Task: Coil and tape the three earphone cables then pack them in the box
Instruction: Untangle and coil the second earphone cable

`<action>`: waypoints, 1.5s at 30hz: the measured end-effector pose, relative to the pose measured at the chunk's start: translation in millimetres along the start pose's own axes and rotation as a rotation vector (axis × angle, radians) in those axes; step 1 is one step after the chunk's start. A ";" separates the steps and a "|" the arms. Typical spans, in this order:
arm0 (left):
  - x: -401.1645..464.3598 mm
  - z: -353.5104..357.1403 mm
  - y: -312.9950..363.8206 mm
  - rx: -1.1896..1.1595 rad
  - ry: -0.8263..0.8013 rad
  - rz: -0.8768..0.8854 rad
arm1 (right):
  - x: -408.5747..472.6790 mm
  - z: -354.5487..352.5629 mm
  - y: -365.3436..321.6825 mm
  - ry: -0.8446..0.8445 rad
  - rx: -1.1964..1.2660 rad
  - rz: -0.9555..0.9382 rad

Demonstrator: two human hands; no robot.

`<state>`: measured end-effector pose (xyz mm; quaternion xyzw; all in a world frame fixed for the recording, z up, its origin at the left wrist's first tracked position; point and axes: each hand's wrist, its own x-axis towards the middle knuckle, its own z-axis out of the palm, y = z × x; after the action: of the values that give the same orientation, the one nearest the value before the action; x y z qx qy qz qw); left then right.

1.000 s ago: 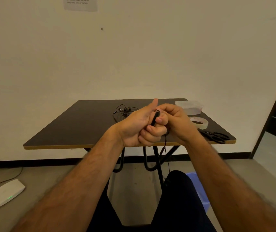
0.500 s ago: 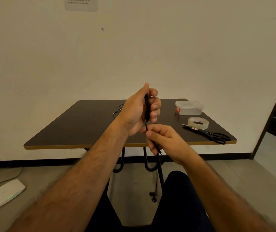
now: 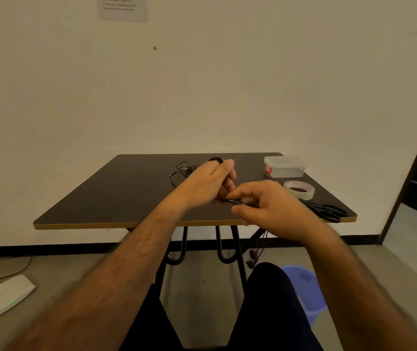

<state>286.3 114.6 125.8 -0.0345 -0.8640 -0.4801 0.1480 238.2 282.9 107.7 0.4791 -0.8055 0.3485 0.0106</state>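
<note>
Both hands up over the near half of the dark table (image 3: 116, 198), working one black earphone cable (image 3: 238, 201).

Left hand (image 3: 208, 182): fingers curled round loops of the cable; a dark loop pokes out above the knuckles at the top of the fist. Hand is between the camera and the wraps, so can't tell how many turns.

Right hand (image 3: 265, 205): thumb and fingertips pinch a short straight run of the same cable, stretched roughly level between the two hands. Grip is narrow, other fingers loosely bent.

Cable look: thin, black, matte. The tail drops off the near table edge below the right hand and hangs under the table; small dark earbuds (image 3: 251, 255) dangle near the table legs. Blurred, so no detail on them.

Other earphone cables: a loose black tangle (image 3: 183, 171) on the table behind the left hand, uncoiled; can't tell how many are in it.

Right side of the table, far to near:
- clear plastic box (image 3: 285, 167), lid on, red clasp on its left end
- roll of clear tape (image 3: 299, 190) lying flat, just in front of the box
- black scissors (image 3: 325, 211) near the front right corner, tip pointing toward the tape

Floor: white device with a green light (image 3: 3, 296) at left, blue bin (image 3: 303, 292) beside the person's right leg.
</note>
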 end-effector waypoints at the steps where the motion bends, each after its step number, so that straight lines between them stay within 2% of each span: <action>1: -1.2 1.6 -0.3 0.064 -0.016 -0.007 | 1.9 -4.4 -0.3 0.020 -0.061 -0.007; 5: -4.0 8.6 3.1 0.140 -0.135 -0.046 | 7.8 -21.3 -3.0 0.072 -0.082 -0.062; 11: -6.4 12.8 -2.5 -0.419 -0.427 -0.256 | 15.7 -34.4 -1.5 0.096 0.146 -0.188; 16: -9.7 12.2 -3.6 -0.673 -0.582 -0.246 | 20.3 -27.9 14.9 0.197 0.513 -0.189; 20: -15.2 14.2 2.5 -0.786 -0.619 -0.172 | 23.2 -13.9 25.7 0.258 0.709 -0.144; 27: -10.1 15.9 16.6 -0.903 -0.425 -0.060 | 16.5 16.6 23.2 0.216 0.822 -0.062; 33: -3.0 15.1 19.9 -0.888 -0.172 0.031 | 10.2 35.2 19.0 0.209 0.750 0.067; 38: 2.2 15.9 16.4 -0.767 0.025 0.089 | 6.4 46.0 12.1 0.161 0.727 0.112; 45: 0.1 21.6 5.4 -0.660 0.164 0.203 | 3.4 50.6 -2.9 0.147 1.146 0.277</action>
<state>282.6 135.6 119.5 -0.1277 -0.6397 -0.7174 0.2446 254.6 250.6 72.2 0.2737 -0.5412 0.7582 -0.2394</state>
